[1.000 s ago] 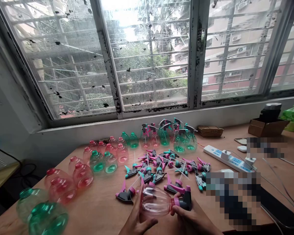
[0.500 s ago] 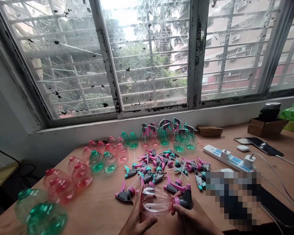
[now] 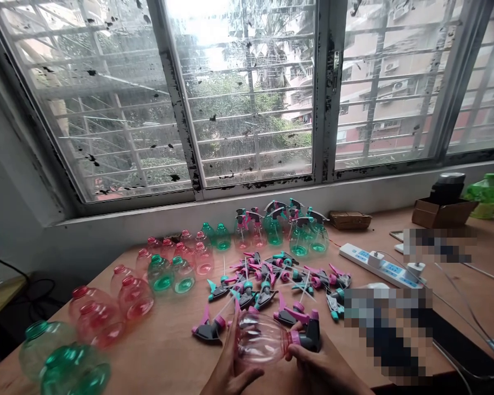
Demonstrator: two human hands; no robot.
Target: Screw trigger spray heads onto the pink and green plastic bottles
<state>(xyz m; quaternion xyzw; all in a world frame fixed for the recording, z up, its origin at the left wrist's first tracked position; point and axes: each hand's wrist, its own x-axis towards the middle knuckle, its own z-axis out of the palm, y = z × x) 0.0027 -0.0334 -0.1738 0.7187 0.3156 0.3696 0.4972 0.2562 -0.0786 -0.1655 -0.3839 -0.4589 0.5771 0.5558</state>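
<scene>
While holding the clear pink bottle (image 3: 261,340) on its side with the left hand (image 3: 230,363) around the base end, grips with the right hand (image 3: 316,359) the black spray head (image 3: 312,336) at its mouth. Has the two hands apart from each other, both closed on this one joined piece, over the near part of the brown table (image 3: 164,354). Cannot tell how tightly screwed. To the near left, can see two green bottles (image 3: 76,373), and after them the pink bottles (image 3: 135,299), in rows going toward the wall (image 3: 214,211), with more green ones (image 3: 184,274) in between. Just beyond the hands, can notice many loose spray heads (image 3: 265,296), lying in a heap, with pink or turquoise parts and thin tubes. To the right, can find a white power strip (image 3: 389,270) with plugs (image 3: 415,270) in it. Farther, near the wall, can see several upright sprayers (image 3: 299,241), green and pink, with heads on, beside a small brown packet (image 3: 349,220). At far right, can see a cardboard box (image 3: 442,213) and a green container (image 3: 486,195). Farthest, can look through a barred window (image 3: 325,88) at trees (image 3: 230,109) and a building (image 3: 399,99).
</scene>
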